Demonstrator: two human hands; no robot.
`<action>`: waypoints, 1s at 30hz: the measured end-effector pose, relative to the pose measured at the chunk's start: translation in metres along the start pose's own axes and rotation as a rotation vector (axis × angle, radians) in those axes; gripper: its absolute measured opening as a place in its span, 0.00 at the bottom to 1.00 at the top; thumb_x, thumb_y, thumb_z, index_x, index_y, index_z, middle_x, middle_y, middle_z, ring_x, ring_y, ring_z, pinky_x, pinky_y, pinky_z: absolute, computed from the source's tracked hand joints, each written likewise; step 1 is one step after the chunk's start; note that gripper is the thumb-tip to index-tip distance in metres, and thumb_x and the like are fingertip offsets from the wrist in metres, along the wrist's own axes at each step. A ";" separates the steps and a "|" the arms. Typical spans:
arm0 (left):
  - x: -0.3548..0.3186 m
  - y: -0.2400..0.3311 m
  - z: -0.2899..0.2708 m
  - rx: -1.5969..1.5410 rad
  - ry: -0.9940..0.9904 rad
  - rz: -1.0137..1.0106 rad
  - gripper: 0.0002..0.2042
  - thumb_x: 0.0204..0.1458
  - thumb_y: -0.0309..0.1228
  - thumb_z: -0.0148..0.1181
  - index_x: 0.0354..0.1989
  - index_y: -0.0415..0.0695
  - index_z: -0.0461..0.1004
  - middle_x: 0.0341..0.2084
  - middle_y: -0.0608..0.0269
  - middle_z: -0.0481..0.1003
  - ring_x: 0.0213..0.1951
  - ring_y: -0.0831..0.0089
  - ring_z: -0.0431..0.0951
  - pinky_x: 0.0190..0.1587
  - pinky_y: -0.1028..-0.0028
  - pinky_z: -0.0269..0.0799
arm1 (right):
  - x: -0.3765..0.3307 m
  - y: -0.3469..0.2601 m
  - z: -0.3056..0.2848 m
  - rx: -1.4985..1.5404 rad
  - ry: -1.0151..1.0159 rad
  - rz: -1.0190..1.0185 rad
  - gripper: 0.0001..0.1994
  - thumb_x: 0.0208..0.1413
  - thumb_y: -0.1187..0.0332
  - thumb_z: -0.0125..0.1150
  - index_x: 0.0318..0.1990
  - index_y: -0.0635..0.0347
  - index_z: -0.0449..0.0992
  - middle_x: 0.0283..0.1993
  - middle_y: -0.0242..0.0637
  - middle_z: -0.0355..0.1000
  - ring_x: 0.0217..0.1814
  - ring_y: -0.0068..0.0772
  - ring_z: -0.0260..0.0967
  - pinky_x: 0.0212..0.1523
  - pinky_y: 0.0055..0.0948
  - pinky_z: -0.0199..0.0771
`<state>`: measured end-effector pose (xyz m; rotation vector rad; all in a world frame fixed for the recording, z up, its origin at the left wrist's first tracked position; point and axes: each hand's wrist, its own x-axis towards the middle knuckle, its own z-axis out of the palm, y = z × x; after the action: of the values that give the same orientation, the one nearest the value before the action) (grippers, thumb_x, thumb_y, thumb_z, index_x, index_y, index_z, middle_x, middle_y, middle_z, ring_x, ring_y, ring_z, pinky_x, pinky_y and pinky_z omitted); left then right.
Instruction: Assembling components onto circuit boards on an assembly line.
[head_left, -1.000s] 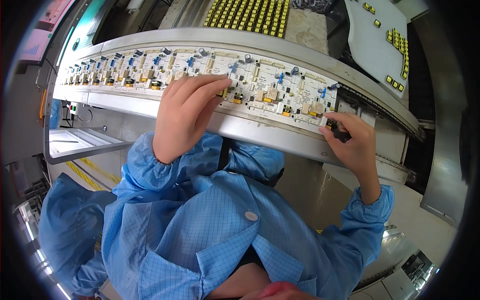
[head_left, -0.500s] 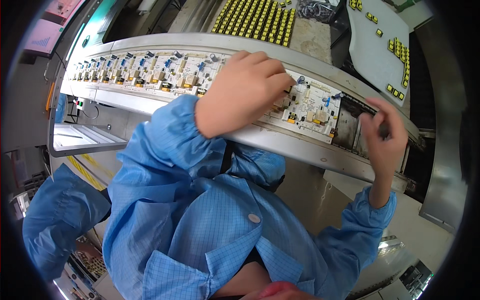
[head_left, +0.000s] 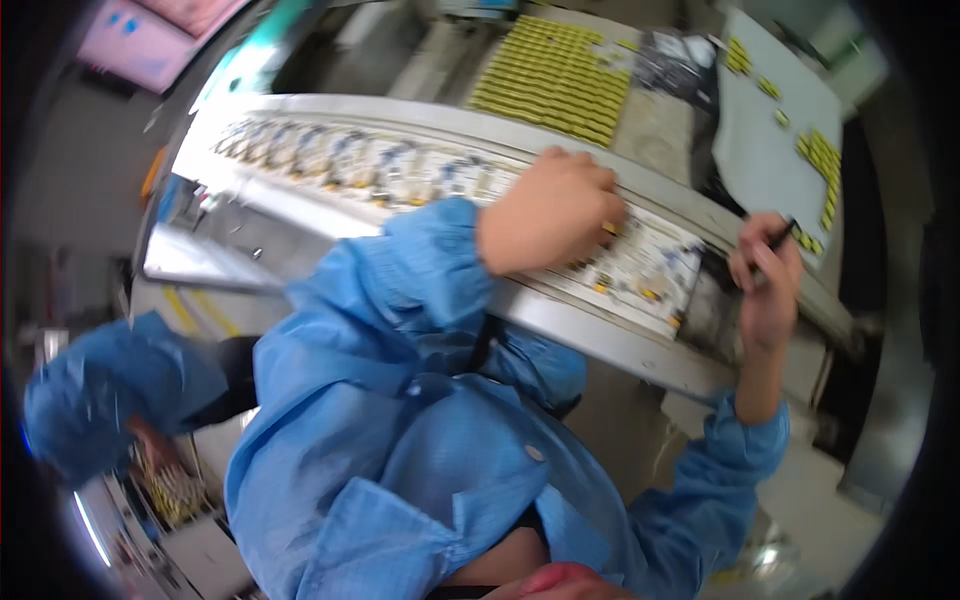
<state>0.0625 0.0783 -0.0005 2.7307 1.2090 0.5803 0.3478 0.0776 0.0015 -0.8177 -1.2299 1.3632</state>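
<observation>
A row of white circuit boards (head_left: 445, 180) with blue, tan and yellow parts lies along a metal conveyor rail. Over the boards toward the right end of the row, my left hand (head_left: 555, 212) is curled with its knuckles up. A small yellow-topped component (head_left: 609, 230) shows at its fingertips; the fingers hide most of it. Beyond the last board (head_left: 655, 270), my right hand (head_left: 768, 285) is raised above the rail. Its fingers are closed around a short dark stick-like thing (head_left: 784, 234), blurred by motion.
Behind the rail stands a dense block of yellow-topped components (head_left: 550, 80), with a dark plastic bag (head_left: 680, 65) beside it. More such components lie on a pale sheet (head_left: 765, 130) at the far right. A co-worker's blue sleeve (head_left: 115, 390) is at the left.
The whole view has shifted, so the rail sits lower and farther right. My right hand has risen and closed, and a dark stick-like thing now shows in it. My left hand stays over the boards.
</observation>
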 end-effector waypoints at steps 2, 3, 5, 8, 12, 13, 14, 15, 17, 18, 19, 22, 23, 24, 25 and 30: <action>0.000 0.000 -0.005 0.016 -0.004 -0.007 0.08 0.41 0.35 0.68 0.32 0.53 0.80 0.32 0.67 0.75 0.42 0.64 0.73 0.45 0.63 0.66 | -0.001 -0.007 0.001 0.093 -0.033 0.044 0.14 0.52 0.70 0.55 0.46 0.62 0.64 0.37 0.32 0.60 0.26 0.18 0.52 0.28 0.19 0.54; 0.000 0.002 -0.006 0.005 0.042 0.009 0.08 0.42 0.36 0.68 0.31 0.53 0.80 0.31 0.68 0.74 0.42 0.64 0.73 0.45 0.63 0.65 | -0.002 -0.010 0.004 0.142 -0.043 0.022 0.15 0.50 0.71 0.55 0.44 0.60 0.61 0.37 0.32 0.56 0.27 0.20 0.53 0.30 0.20 0.55; -0.002 0.007 -0.013 -0.017 0.106 0.029 0.08 0.45 0.38 0.66 0.32 0.52 0.78 0.31 0.68 0.73 0.41 0.65 0.72 0.43 0.64 0.64 | -0.003 -0.007 0.000 0.135 -0.018 0.027 0.18 0.42 0.77 0.50 0.44 0.58 0.58 0.41 0.34 0.52 0.33 0.23 0.53 0.35 0.23 0.57; -0.012 0.019 -0.022 -0.006 0.136 0.027 0.10 0.47 0.38 0.65 0.36 0.51 0.77 0.31 0.67 0.73 0.41 0.65 0.72 0.43 0.64 0.64 | 0.000 -0.009 -0.005 0.119 -0.063 -0.005 0.20 0.40 0.81 0.48 0.45 0.58 0.58 0.43 0.35 0.52 0.36 0.26 0.54 0.40 0.26 0.58; -0.026 0.016 -0.030 0.004 0.149 -0.007 0.12 0.48 0.36 0.64 0.40 0.49 0.77 0.31 0.65 0.74 0.40 0.64 0.73 0.44 0.64 0.65 | -0.001 -0.019 -0.006 0.123 0.031 -0.032 0.22 0.40 0.85 0.49 0.46 0.56 0.58 0.45 0.35 0.53 0.40 0.27 0.55 0.43 0.27 0.59; -0.027 0.012 -0.031 0.009 0.142 -0.016 0.12 0.49 0.36 0.64 0.42 0.48 0.77 0.31 0.64 0.74 0.40 0.64 0.74 0.44 0.64 0.66 | 0.000 -0.022 -0.011 0.124 0.073 -0.046 0.23 0.40 0.86 0.49 0.46 0.56 0.58 0.45 0.35 0.53 0.41 0.27 0.55 0.44 0.27 0.59; -0.027 0.008 -0.033 0.025 0.178 -0.047 0.14 0.49 0.35 0.63 0.44 0.46 0.77 0.31 0.62 0.75 0.38 0.62 0.75 0.43 0.62 0.67 | 0.002 -0.021 -0.023 0.187 0.015 -0.075 0.23 0.43 0.87 0.52 0.46 0.54 0.58 0.47 0.35 0.55 0.43 0.28 0.55 0.45 0.27 0.59; -0.027 0.000 -0.036 0.042 0.207 -0.085 0.16 0.49 0.34 0.63 0.47 0.44 0.77 0.31 0.60 0.76 0.37 0.61 0.77 0.42 0.60 0.69 | 0.004 -0.020 -0.024 0.176 0.048 -0.079 0.21 0.47 0.87 0.53 0.46 0.54 0.59 0.49 0.35 0.57 0.44 0.28 0.56 0.45 0.27 0.59; -0.013 -0.014 -0.048 0.027 0.076 -0.180 0.19 0.51 0.32 0.60 0.52 0.44 0.76 0.33 0.56 0.78 0.37 0.56 0.79 0.43 0.56 0.72 | 0.007 -0.024 -0.017 0.188 0.109 -0.075 0.16 0.55 0.85 0.53 0.45 0.54 0.61 0.50 0.35 0.59 0.43 0.27 0.57 0.45 0.27 0.59; 0.000 -0.023 -0.047 0.050 0.028 -0.217 0.19 0.52 0.31 0.59 0.54 0.44 0.76 0.35 0.55 0.78 0.38 0.55 0.79 0.44 0.56 0.73 | 0.008 -0.026 -0.017 0.197 0.144 -0.057 0.14 0.57 0.83 0.53 0.45 0.54 0.61 0.50 0.35 0.61 0.42 0.27 0.57 0.44 0.26 0.60; 0.016 -0.033 -0.042 0.074 -0.018 -0.255 0.19 0.53 0.30 0.57 0.55 0.45 0.75 0.36 0.54 0.79 0.40 0.55 0.80 0.45 0.56 0.73 | 0.007 -0.028 -0.018 0.206 0.177 -0.039 0.12 0.60 0.81 0.53 0.45 0.54 0.62 0.49 0.35 0.62 0.41 0.26 0.58 0.43 0.26 0.60; 0.061 -0.067 -0.031 0.199 -0.296 -0.407 0.20 0.54 0.28 0.51 0.57 0.46 0.74 0.44 0.52 0.79 0.46 0.54 0.80 0.51 0.58 0.74 | 0.008 -0.026 -0.028 0.212 0.125 -0.003 0.05 0.66 0.74 0.51 0.45 0.54 0.63 0.44 0.34 0.64 0.36 0.23 0.59 0.37 0.24 0.61; 0.069 -0.073 -0.033 0.215 -0.377 -0.430 0.21 0.54 0.29 0.51 0.57 0.45 0.74 0.46 0.52 0.79 0.48 0.55 0.79 0.51 0.59 0.74 | 0.007 -0.025 -0.031 0.208 0.087 0.008 0.03 0.68 0.71 0.50 0.45 0.54 0.63 0.42 0.33 0.64 0.33 0.22 0.60 0.35 0.23 0.61; 0.072 -0.078 -0.033 0.235 -0.398 -0.452 0.20 0.54 0.30 0.51 0.57 0.46 0.74 0.45 0.52 0.79 0.48 0.55 0.79 0.51 0.59 0.74 | 0.007 -0.024 -0.032 0.195 0.099 0.021 0.03 0.68 0.69 0.50 0.44 0.54 0.63 0.39 0.32 0.64 0.30 0.21 0.59 0.31 0.21 0.59; 0.072 -0.082 -0.034 0.254 -0.418 -0.476 0.20 0.54 0.30 0.52 0.57 0.46 0.74 0.45 0.52 0.79 0.48 0.55 0.79 0.51 0.59 0.74 | 0.007 -0.023 -0.031 0.182 0.108 0.034 0.04 0.69 0.67 0.49 0.44 0.54 0.64 0.35 0.30 0.63 0.27 0.19 0.58 0.27 0.20 0.58; 0.055 -0.072 -0.044 0.295 -0.405 -0.415 0.17 0.56 0.34 0.54 0.52 0.45 0.77 0.41 0.53 0.80 0.44 0.55 0.80 0.49 0.59 0.75 | 0.006 -0.025 -0.025 0.029 0.238 0.111 0.09 0.70 0.60 0.48 0.42 0.53 0.65 0.24 0.23 0.56 0.16 0.13 0.50 0.16 0.16 0.50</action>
<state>0.0303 0.1647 0.0393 2.5006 1.7721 -0.2005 0.3770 0.0863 0.0204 -1.0091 -0.9902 1.3254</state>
